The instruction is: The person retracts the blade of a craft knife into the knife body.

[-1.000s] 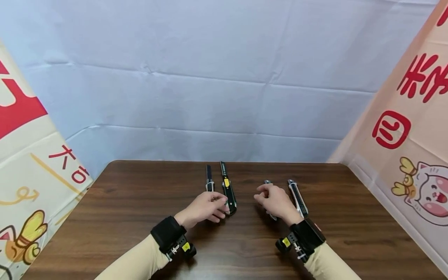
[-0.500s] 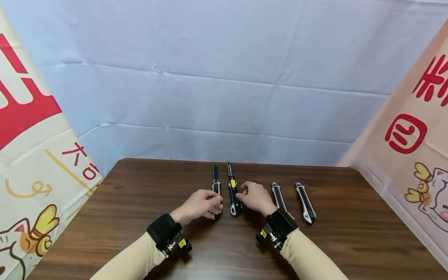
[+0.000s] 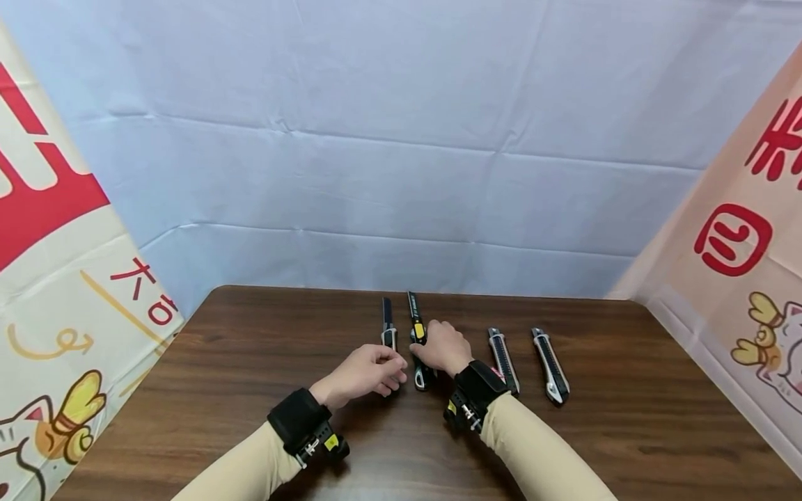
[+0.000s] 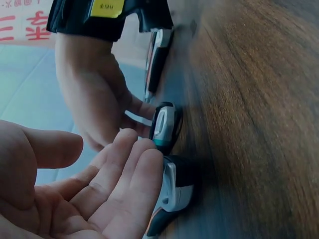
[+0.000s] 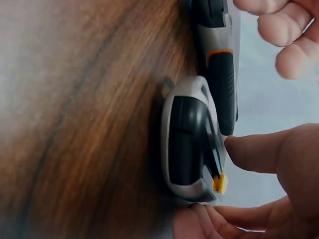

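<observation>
Banner, far left: cream cloth, red characters, cartoon figure near lower edge.
Desk: dark wood grain, carrying four utility knives in a row.
Left hand: black wrist strap, beige sleeve; fingers relaxed and nearly straight in left wrist view, tips touching the near end of the leftmost knife, curled round nothing.
Black and silver utility knife: leftmost of the row, lying flat, lengthwise away from the person, near end under the left fingertips.
Black and yellow utility knife: just beside the first, lying flat on the desk at centre; middle part hidden under the right hand, near end showing below it.
Right hand: on top of the black and yellow knife; thumb and fingers pinching its body at the sides, seen close in right wrist view.
Third utility knife: black and silver, flat, just right of the right wrist, untouched.
Fourth utility knife: same kind, near the third, untouched.
Backdrop: pale blue creased sheet behind.
Second banner, far right: peach cloth, red characters, cartoon cat.
</observation>
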Available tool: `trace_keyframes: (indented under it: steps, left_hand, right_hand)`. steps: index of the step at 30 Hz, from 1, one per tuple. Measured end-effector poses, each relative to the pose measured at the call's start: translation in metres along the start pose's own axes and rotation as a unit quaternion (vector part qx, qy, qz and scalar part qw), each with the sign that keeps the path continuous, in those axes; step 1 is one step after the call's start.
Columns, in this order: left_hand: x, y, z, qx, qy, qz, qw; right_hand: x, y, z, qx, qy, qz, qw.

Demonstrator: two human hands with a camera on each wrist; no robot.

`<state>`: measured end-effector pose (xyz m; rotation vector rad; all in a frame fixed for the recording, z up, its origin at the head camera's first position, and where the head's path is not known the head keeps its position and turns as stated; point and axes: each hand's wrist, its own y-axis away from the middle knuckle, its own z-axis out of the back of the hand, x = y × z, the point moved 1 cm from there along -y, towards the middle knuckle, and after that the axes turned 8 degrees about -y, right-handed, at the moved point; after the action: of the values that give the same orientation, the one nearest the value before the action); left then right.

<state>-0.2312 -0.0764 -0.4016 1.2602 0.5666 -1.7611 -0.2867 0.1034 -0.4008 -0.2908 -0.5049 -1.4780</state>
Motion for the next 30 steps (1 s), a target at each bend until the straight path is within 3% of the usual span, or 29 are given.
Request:
trace_keyframes:
  steps: [16,22,30]
  left_hand:
    - [0.001,-0.004,-0.004,-0.002,0.0,0.003,1.0]
    - [-0.002,-0.003,-0.008,0.002,0.012,0.013,0.9998]
    - [-0.008,-0.006,-0.017,0.021,0.016,0.016,0.9995]
  right_hand:
    - [-0.002,-0.011,-0.005,-0.006,-0.01,-0.021,1.0]
    - [-0.005,-0.005,0.003,0.009,-0.039,-0.023,0.999]
    - [-0.007,0.014,0.022,-0.009,-0.09,-0.001,0.996]
